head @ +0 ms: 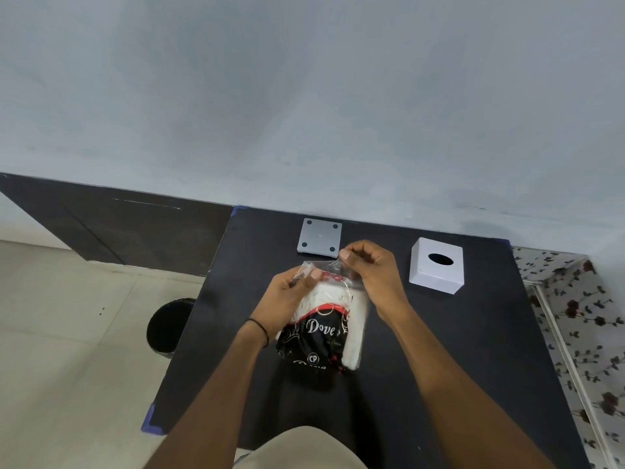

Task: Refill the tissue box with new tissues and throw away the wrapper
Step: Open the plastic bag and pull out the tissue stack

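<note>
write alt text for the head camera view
Two hands pull at the clear top of a black, red and white tissue pack over a black table. A white tissue box stands to the right, a grey square base behind, a dark bin on the floor left.

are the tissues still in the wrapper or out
Still in: the white tissues sit inside the wrapper; both hands grip its clear top.

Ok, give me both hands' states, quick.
Left hand: closed, pinching the left side of the tissue pack wrapper top.
Right hand: closed, pinching the wrapper's clear top edge.
</note>
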